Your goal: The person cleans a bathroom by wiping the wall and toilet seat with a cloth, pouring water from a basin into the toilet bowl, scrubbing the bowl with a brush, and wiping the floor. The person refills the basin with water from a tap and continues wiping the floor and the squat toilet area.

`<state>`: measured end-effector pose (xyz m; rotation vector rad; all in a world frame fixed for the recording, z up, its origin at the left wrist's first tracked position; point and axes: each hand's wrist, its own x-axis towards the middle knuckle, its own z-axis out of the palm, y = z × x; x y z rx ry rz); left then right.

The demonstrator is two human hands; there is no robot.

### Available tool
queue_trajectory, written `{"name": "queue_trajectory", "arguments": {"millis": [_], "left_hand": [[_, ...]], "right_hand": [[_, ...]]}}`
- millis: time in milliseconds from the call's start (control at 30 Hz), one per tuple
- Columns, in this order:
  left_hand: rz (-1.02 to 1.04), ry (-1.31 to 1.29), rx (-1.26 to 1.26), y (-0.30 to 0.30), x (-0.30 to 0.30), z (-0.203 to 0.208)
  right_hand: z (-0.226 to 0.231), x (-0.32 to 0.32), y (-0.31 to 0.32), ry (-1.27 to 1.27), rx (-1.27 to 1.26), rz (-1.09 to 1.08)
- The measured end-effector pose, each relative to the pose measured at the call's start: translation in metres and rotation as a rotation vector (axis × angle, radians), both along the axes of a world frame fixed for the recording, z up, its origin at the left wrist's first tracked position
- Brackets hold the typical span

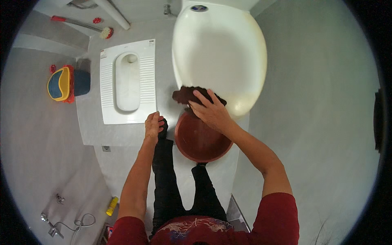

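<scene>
My right hand [212, 112] presses a dark brown cloth [185, 95] against the front left edge of the white toilet lid [222, 53]. Its fingers lie over the cloth, and part of the cloth hangs toward the reddish-brown basin [204, 141]. The basin stands on the floor below the toilet's front, between my forearms. My left hand [154, 125] hangs beside the lower right corner of the white squat toilet [107, 81]. Its fingers are loosely bent and hold nothing that I can see.
At the left stands a blue bin [82, 83] with a yellow-rimmed lid. A red-handled toilet brush [107, 32] is at the upper left, under a white pipe [114, 14]. A shower fitting [55, 230] and yellow bottle [112, 206] are lower left. Grey walls flank both sides.
</scene>
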<state>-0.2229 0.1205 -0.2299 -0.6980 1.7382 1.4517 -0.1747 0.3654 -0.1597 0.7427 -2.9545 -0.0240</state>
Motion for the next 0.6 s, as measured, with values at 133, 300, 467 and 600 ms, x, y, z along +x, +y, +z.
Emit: {"name": "queue_trajectory", "arguments": {"millis": [133,300,467,600], "left_hand": [[-0.059,0.008,0.064,0.057,0.025,0.019],[-0.116,0.205,0.041,0.121,0.054,0.037],[-0.210,0.440,-0.209,0.157,0.069,0.042],[-0.042,0.300,-0.002,0.163,0.065,0.043]], "right_hand": [[-0.009,0.062,0.036,-0.002,0.006,0.007],[-0.028,0.136,0.097,-0.055,-0.034,-0.190],[-0.047,0.160,0.129,-0.039,-0.724,-1.173],[-0.009,0.130,0.112,-0.289,-1.556,-1.233]]}}
